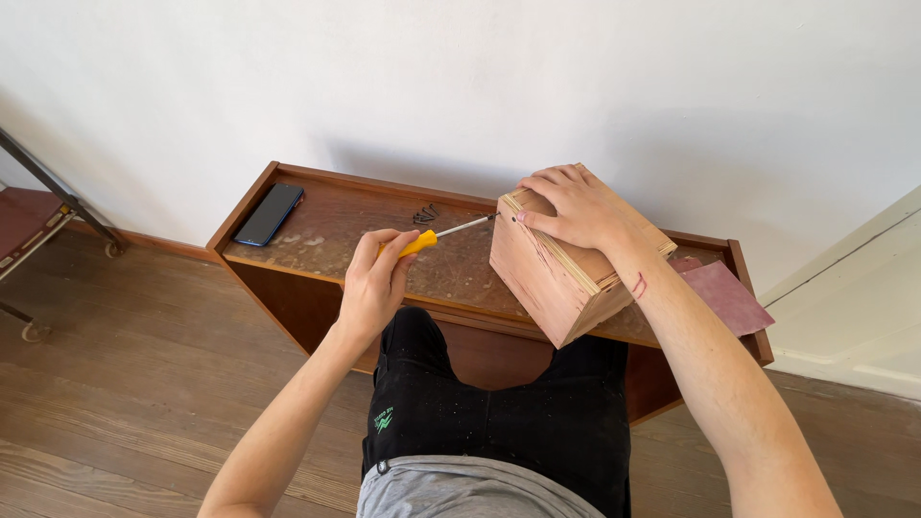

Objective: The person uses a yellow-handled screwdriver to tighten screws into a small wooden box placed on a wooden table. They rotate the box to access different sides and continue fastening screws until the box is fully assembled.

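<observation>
My left hand (376, 273) grips a yellow-handled screwdriver (434, 236) whose metal shaft points right, its tip touching the upper left edge of a plywood box (542, 288). The box rests tilted on a low brown wooden table (317, 235). My right hand (571, 206) lies flat on top of the box, fingers spread over its upper left corner, holding it down. A few dark screws (425, 215) lie on the table just behind the screwdriver.
A dark smartphone (270, 214) lies at the table's left end. A reddish sheet of sandpaper (726, 295) rests at the right end. White wall behind, a metal-framed stand (38, 206) at far left, wooden floor below, my knees under the table.
</observation>
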